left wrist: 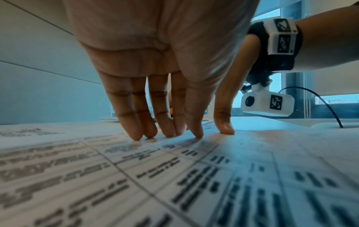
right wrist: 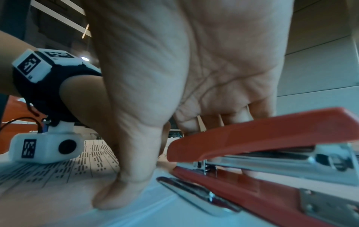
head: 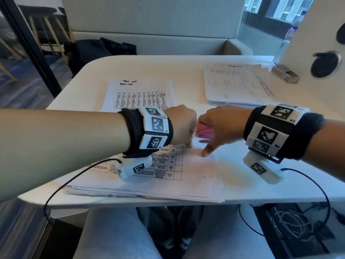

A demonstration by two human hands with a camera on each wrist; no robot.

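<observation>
Left hand [head: 182, 126] flat-fingered, pinning white printed paper stack [head: 186, 176] at white table [head: 252, 191] near edge; right hand [head: 222, 126] wraps red metal stapler [right wrist: 262, 132]. Keep corner squared, press straight down.

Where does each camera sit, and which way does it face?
Head: on the head, facing forward and down at the table, paper stack and red stapler; left grip and right grip show.
Left wrist: under that wrist, looking along the left grip at its straight fingertips pressing the paper stack.
Right wrist: under that wrist, looking along the right grip; thumb on the paper stack, red stapler beside it.
Shared: the left wrist view shows the right wrist camera, the right wrist view the left wrist camera.
</observation>
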